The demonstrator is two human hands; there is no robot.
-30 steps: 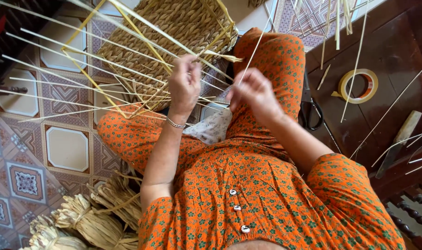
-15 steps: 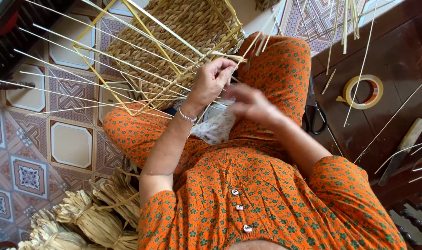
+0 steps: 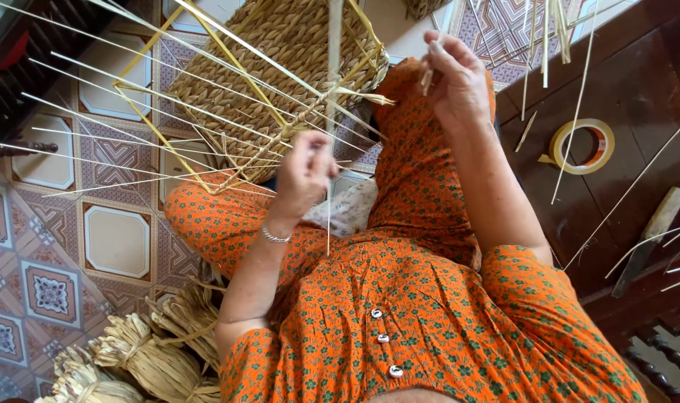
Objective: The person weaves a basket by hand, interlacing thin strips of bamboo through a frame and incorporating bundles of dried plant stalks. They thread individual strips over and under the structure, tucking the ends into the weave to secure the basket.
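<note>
A half-woven straw basket (image 3: 280,67) lies on its side against my orange-clad knees, with a yellow frame and thin pale spokes (image 3: 93,112) fanning out to the left. My left hand (image 3: 306,175), with a bracelet at the wrist, pinches a pale straw strand (image 3: 332,82) just below the basket's open edge. The strand runs straight up past the rim. My right hand (image 3: 455,75) is raised above my right knee, its fingers closed on the end of a thin strand.
A roll of tape (image 3: 582,145) and a wood-handled tool (image 3: 649,239) lie on the dark wooden surface at the right, among loose stalks. Tied bundles of dried straw (image 3: 138,358) sit on the patterned tile floor at lower left.
My right hand has lifted up and away from my lap with a strand. My left hand has dropped from the basket rim and now pinches the upright strand.
</note>
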